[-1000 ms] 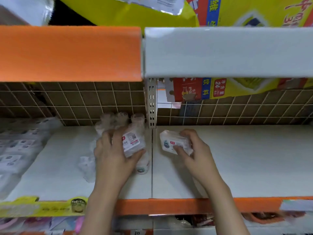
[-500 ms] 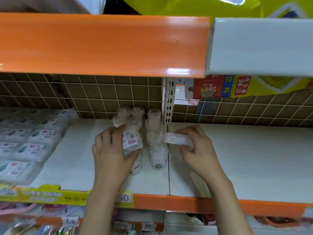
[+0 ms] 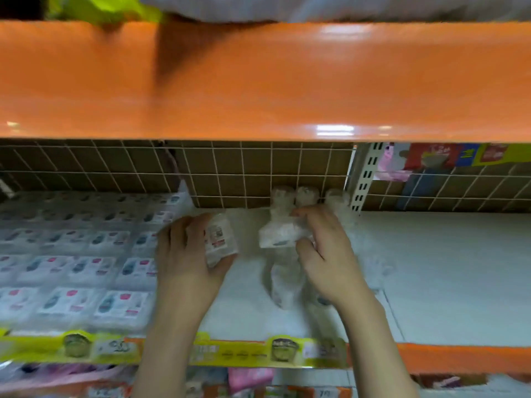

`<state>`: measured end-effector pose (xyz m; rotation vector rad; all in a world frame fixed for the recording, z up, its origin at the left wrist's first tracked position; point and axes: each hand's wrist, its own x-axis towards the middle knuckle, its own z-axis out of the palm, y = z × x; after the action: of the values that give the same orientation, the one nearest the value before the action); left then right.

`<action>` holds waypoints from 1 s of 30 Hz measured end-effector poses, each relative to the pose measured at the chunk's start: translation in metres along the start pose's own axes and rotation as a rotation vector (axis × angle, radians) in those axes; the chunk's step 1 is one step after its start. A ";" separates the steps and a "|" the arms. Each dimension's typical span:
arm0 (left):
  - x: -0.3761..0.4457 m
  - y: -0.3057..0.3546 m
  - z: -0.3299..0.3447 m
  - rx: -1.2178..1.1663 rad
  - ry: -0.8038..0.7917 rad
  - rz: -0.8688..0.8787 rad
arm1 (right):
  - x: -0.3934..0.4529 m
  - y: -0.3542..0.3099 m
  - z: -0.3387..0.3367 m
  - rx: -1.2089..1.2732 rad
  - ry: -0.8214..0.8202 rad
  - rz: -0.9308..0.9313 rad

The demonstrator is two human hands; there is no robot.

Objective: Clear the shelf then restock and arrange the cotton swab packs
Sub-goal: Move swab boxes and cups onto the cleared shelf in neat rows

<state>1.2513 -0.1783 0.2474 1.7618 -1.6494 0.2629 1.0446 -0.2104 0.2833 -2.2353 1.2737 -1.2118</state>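
Observation:
My left hand grips a small clear cotton swab pack with a white and red label, held above the white shelf. My right hand pinches another clear pack between thumb and fingers, just right of the first. Under and behind my right hand, several more swab packs lie in rows running to the back grid. The frame is blurred.
Flat packs with pink and blue labels fill the shelf's left part. An orange upper shelf edge hangs overhead. A perforated upright splits the bays. A yellow price strip lines the front edge.
The view has swung left, bringing the stacked flat packs into sight. My right hand has carried its pack left over the rows of swab packs. My left hand still holds its pack.

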 end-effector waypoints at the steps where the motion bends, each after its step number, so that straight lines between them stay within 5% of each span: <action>1: 0.000 -0.017 -0.008 0.006 0.010 -0.010 | 0.002 -0.011 0.014 0.021 0.004 0.008; 7: -0.001 -0.093 -0.039 0.017 0.034 -0.045 | 0.000 -0.059 0.078 0.067 0.000 0.073; 23: -0.012 -0.116 -0.054 -0.038 0.024 -0.039 | -0.008 -0.072 0.117 0.057 0.005 0.181; 30: -0.013 -0.158 -0.068 -0.091 -0.024 -0.095 | 0.010 -0.096 0.153 -0.118 0.033 0.077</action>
<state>1.4173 -0.1353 0.2348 1.7748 -1.5644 0.1218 1.2216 -0.1860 0.2549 -2.2328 1.4647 -1.1786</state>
